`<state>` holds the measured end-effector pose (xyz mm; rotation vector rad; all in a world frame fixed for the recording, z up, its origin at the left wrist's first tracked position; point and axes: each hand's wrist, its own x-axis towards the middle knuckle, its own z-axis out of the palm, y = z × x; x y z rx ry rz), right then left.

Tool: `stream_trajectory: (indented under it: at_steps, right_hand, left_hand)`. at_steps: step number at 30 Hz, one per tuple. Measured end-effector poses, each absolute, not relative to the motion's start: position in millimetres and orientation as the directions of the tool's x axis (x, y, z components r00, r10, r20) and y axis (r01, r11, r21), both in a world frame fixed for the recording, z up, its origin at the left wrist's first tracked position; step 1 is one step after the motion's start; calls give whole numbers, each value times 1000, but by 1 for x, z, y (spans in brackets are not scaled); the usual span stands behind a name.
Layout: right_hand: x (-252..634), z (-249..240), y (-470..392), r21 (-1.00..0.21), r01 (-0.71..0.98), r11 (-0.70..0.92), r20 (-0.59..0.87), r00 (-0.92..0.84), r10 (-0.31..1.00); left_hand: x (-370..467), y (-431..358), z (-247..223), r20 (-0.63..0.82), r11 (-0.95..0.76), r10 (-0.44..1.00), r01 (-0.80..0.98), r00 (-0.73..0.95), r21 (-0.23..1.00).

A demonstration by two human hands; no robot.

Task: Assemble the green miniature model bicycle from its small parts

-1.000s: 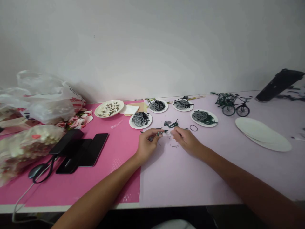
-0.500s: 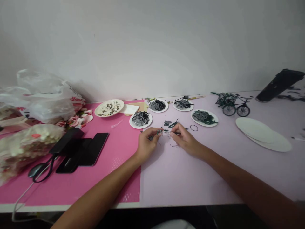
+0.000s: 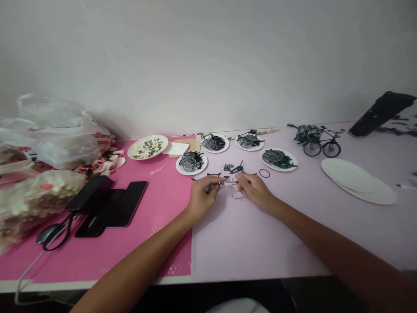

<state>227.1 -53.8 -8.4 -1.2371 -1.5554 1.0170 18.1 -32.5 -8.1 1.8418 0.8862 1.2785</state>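
My left hand is closed in a pinch on a small dark green bicycle part, mostly hidden by the fingers. Facing it, my right hand grips a small screwdriver, whose thin shaft points toward the left hand; its handle is largely covered. Just beyond the hands lies a green toy bicycle frame with other small pieces around it. A thin black ring rests right of the frame. Tiny pins or screws are scattered on the table between the hands.
Several white plates hold bicycle parts, among them a plate of wheels and a plate of green frames. Assembled toy bicycles stand at the right, near blank plates. Phones, a bowl and plastic bags occupy the left.
My right hand has rolled over slightly, so less of the screwdriver's handle shows. The left hand remains nearly in place, and the whole view has shifted a little.
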Motion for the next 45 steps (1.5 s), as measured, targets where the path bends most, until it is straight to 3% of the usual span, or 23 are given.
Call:
stream_trajectory:
  at_steps: [7, 16, 22, 31, 45]
  right_hand:
    - [229, -6, -56, -972, 169, 165, 140, -153, 978]
    - [230, -17, -52, -920, 315, 233, 221, -75, 972]
    - [229, -12, -55, -878, 364, 310, 309, -63, 949]
    - [227, -7, -60, -891, 351, 288, 253, -143, 957]
    - [228, 5, -59, -865, 376, 334, 261, -232, 937]
  left_hand:
    - [19, -32, -8, 450, -494, 859, 160, 245, 855]
    - [21, -35, -7, 361, -390, 906, 103, 221, 915]
    - [22, -36, -9, 378, -417, 888, 111, 261, 902]
    - [21, -33, -7, 383, -407, 907, 134, 172, 904]
    - [20, -35, -8, 342, -367, 920, 109, 192, 924]
